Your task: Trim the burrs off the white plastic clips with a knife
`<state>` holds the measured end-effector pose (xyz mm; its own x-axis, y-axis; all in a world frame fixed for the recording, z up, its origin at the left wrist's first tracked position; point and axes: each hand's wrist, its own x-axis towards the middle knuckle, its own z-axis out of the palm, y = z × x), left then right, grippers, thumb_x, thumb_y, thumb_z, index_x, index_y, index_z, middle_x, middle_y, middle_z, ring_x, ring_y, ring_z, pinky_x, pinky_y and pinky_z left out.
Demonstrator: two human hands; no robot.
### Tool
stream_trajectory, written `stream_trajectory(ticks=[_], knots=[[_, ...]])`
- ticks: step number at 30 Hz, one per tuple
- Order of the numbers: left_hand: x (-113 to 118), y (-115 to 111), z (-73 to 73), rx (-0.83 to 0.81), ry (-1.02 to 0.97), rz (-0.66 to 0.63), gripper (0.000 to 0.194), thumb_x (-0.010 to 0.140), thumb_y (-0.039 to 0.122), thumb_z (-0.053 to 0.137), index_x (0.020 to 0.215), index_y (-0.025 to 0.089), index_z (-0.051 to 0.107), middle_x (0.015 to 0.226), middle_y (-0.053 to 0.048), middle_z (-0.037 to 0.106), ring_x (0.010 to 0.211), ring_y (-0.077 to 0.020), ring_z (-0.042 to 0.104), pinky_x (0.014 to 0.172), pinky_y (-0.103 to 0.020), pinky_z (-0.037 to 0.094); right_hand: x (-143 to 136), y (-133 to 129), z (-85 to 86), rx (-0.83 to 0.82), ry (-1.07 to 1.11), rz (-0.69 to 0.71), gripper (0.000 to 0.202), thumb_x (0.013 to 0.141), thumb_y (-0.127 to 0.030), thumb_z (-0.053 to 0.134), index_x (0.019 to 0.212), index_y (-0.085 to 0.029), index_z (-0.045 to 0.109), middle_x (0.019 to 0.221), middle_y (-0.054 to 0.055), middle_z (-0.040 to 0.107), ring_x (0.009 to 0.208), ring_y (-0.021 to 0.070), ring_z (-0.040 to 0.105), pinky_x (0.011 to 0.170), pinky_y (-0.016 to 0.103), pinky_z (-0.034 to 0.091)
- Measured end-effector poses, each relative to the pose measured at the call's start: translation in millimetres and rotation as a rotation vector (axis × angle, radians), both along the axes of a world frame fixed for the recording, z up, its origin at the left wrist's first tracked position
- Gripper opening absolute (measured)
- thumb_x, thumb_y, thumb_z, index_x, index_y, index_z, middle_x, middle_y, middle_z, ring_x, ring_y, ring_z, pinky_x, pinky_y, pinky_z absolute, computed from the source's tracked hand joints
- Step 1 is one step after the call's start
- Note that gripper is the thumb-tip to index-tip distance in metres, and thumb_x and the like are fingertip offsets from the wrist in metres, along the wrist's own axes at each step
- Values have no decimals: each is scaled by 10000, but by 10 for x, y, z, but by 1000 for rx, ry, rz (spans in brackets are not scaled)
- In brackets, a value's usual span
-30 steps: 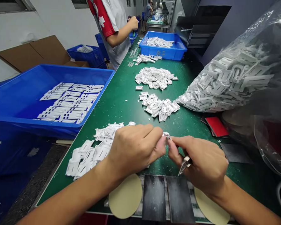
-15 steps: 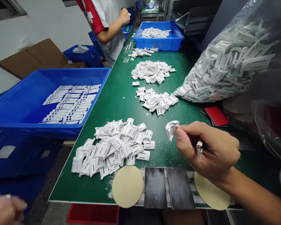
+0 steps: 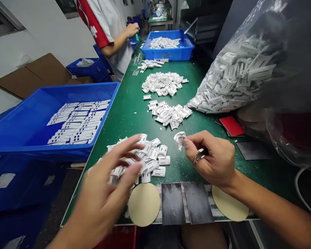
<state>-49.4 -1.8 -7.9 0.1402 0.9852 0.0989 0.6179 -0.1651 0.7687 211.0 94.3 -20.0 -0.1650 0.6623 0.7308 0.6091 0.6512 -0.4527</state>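
My right hand [image 3: 216,160] pinches a white curved plastic part [image 3: 179,139] between thumb and forefinger, raised above the green table [image 3: 129,121]. A small metal-tipped tool [image 3: 199,155] is tucked in the curled fingers of that hand; its kind is not clear. My left hand [image 3: 106,186], smeared by motion, is open with fingers and thumb apart, and I see nothing in it. It passes in front of a heap of white slotted parts [image 3: 152,165] and hides the heap's left side.
Two dark sanding plates [image 3: 173,204] lie between round yellowish discs [image 3: 144,204] at the near edge. A clear bag of parts [image 3: 230,79] stands right. Blue bins hold white pieces at left [image 3: 114,93] and far end [image 3: 168,54]. A co-worker [image 3: 116,43] stands at the far left side.
My left hand has come up from the lower left corner to the near heap, its fingers opening. My right hand has moved slightly left with the white part. The view has shifted a little.
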Motion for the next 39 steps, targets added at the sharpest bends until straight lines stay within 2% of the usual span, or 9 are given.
stream_trajectory(ticks=[3,5,8,11,14,18,22,25,39], knots=[[752,851,318,-212,-369,-249,391,967,317,594,1357,300,588,1256,-64,675,1018,-215,656,813,-325,581,36,15,-1,-12,26,-17,130,915,-249,638,798,-192,639,582,-50,658,420,66,531,431,202,368],[988,1069,328,-214,-528,-306,301,944,314,638,1233,241,684,1150,-57,710,970,-192,658,793,-286,557,65,16,2,-16,28,-31,121,919,-240,640,809,-191,631,620,-39,673,446,68,541,445,201,376],[966,1055,186,-238,-636,-231,250,953,347,633,1142,219,735,1025,-40,724,912,-157,646,767,-247,536,91,-1,7,-79,-5,37,74,928,-261,640,906,-191,639,607,-61,635,444,63,525,461,196,387],[795,990,95,-320,-683,-128,288,965,361,622,1214,240,702,901,-16,709,809,-125,631,746,-235,530,103,-15,9,-214,-56,161,267,950,-388,603,1107,-172,610,647,-59,595,492,81,531,505,212,419],[705,1011,104,-343,-728,-141,262,945,303,664,1202,262,696,829,11,702,760,-102,625,720,-209,517,132,2,1,-214,-171,164,367,1007,-422,479,1214,-130,560,812,20,609,672,131,563,610,257,442],[699,1044,138,-353,-739,-172,170,925,297,691,1084,270,748,836,18,711,755,-95,632,670,-182,508,187,43,-18,-39,-381,157,278,1051,-346,376,1049,-142,564,752,13,534,642,138,489,591,275,373],[720,1013,138,-421,-744,-184,170,908,332,710,1057,269,760,852,30,733,759,-84,645,671,-150,510,199,50,-26,122,-507,43,536,1008,-628,297,896,-180,569,641,-21,464,531,134,403,521,293,298],[742,982,130,-490,-759,-200,170,903,323,718,1060,274,763,838,54,735,741,-57,652,673,-110,506,200,47,-24,221,-562,-34,604,959,-711,312,733,-205,552,567,-20,439,504,140,385,506,309,259],[779,952,105,-615,-813,-200,128,909,262,717,1027,276,764,807,82,737,717,-30,658,669,-78,504,220,58,3,295,-642,-181,681,954,-732,222,600,-219,496,499,-5,423,492,150,317,510,348,171]])
